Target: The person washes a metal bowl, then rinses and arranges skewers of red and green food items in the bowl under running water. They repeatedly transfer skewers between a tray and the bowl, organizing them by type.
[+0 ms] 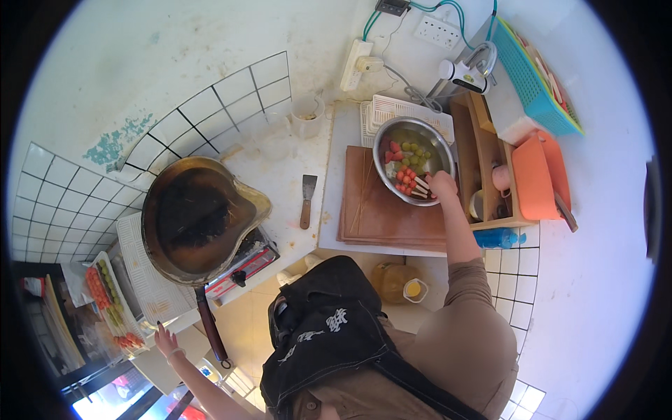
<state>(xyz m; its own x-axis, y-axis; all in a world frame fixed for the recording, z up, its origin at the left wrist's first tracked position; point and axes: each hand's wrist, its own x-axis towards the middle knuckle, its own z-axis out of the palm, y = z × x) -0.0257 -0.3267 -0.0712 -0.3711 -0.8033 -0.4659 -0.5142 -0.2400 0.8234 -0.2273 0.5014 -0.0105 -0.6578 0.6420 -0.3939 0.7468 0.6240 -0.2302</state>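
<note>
My right hand (pixel 442 186) reaches over the rim of a steel bowl (pixel 379 157), its fingers closed around the ends of pale sticks (pixel 420 188). Red fruit pieces (pixel 405 178) are on the other ends of these sticks, inside the bowl. Green grapes (pixel 415 152) and larger red fruit pieces (pixel 394 151) lie in liquid in the same bowl. Out to the left, my left hand (pixel 167 341) has its fingers apart and holds nothing. It is near the front end of a white slatted tray (pixel 157 273), beside a tray of skewered fruit (pixel 113 299).
A dark-coated pan (pixel 199 220) stands on a portable gas stove (pixel 244 270), its handle (pixel 210 325) jutting past the counter edge. A scraper (pixel 307 202) lies between pan and brown boards (pixel 362 210). Thin skewers (pixel 362 202) rest on the boards. A wooden shelf (pixel 488 152) flanks the bowl.
</note>
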